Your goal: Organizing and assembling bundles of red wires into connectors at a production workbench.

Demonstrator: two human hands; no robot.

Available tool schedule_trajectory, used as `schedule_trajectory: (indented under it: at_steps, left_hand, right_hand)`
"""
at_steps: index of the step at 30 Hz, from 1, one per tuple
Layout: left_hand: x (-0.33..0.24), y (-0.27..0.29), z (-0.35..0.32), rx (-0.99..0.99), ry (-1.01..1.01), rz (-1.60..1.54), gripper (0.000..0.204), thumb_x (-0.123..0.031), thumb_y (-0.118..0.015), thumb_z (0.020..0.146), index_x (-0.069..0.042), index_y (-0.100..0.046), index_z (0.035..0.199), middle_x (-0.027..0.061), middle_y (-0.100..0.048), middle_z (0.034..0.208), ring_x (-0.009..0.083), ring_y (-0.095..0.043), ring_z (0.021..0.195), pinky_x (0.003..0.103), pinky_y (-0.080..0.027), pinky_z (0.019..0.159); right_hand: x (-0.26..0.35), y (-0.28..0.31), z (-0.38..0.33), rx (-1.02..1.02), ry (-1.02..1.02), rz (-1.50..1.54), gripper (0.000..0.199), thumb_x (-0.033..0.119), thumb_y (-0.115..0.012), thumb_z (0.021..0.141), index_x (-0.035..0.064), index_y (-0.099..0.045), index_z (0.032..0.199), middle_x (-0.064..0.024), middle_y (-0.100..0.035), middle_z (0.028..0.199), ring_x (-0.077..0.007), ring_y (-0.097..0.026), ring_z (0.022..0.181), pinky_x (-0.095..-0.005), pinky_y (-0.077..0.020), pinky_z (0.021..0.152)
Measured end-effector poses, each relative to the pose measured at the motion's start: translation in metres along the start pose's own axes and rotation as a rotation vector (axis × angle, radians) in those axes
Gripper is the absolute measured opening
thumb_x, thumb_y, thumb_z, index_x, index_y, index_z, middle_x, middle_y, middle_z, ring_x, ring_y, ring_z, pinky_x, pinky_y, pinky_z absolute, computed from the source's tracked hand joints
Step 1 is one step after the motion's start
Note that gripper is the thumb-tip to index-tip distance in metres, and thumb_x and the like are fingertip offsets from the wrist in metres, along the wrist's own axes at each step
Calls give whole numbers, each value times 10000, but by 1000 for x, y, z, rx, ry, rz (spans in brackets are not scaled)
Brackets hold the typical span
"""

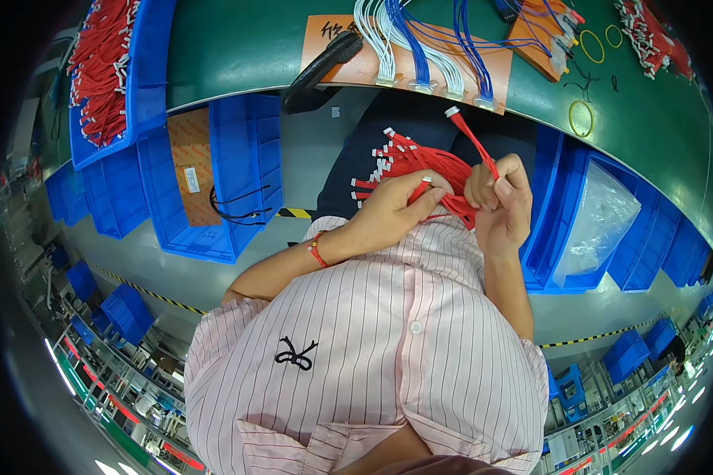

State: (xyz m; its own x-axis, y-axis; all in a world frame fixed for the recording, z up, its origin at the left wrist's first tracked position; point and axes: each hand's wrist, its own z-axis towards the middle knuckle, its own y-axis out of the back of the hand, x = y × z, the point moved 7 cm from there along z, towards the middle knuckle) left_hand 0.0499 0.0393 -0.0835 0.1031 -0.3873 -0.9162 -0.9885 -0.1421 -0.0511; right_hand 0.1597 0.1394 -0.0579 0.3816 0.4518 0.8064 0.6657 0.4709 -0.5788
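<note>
A bundle of red wire cables with white end connectors (420, 161) lies across my lap. My right hand (501, 202) is closed in a pinch on one red cable (474, 142), whose white connector points up toward the table edge. Resting on the bundle, my left hand (390, 210) has its thumb and fingers closed on another red cable (420, 190); a white connector sticks out just above the thumb. The lower ends of the cables are partly hidden behind both hands.
Ahead is a green table (238, 47) bearing an orange sheet (495, 71) with white and blue wire harnesses (420, 47), a black handle-shaped thing (321, 73) and yellow rings (581, 119). Blue crates (249, 158) stand below; a blue bin (146, 71) at left holds red cables.
</note>
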Motion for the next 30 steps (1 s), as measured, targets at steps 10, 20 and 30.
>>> schedule_trajectory:
  at_steps: [10, 20, 30]
  left_hand:
    - [4, 10, 2, -84, -20, 236, 154, -132, -582, 962, -2, -623, 1033, 116, -697, 811, 143, -587, 532, 282, -420, 514]
    - [8, -12, 4, 83, 136, -256, 132, -133, -585, 969, -5, -619, 970, 61, -675, 751, 141, -585, 584, 294, -414, 547]
    - [3, -11, 5, 172, -45, 438, 259, -154, -571, 961, -42, -637, 1185, 184, -630, 684, 217, -620, 538, 327, -451, 540]
  right_hand:
    - [104, 32, -1, -108, 353, 292, 163, 207, -410, 996, 58, -444, 938, 27, -303, 602, -72, -215, 486, -269, -200, 475]
    - [42, 28, -8, -223, 220, 180, 157, 235, -460, 974, 86, -455, 927, 46, -286, 603, -67, -218, 489, -277, -185, 466]
    - [97, 53, -2, -155, 333, 395, 164, 229, -409, 985, 79, -443, 928, 31, -287, 593, -79, -213, 487, -268, -197, 465]
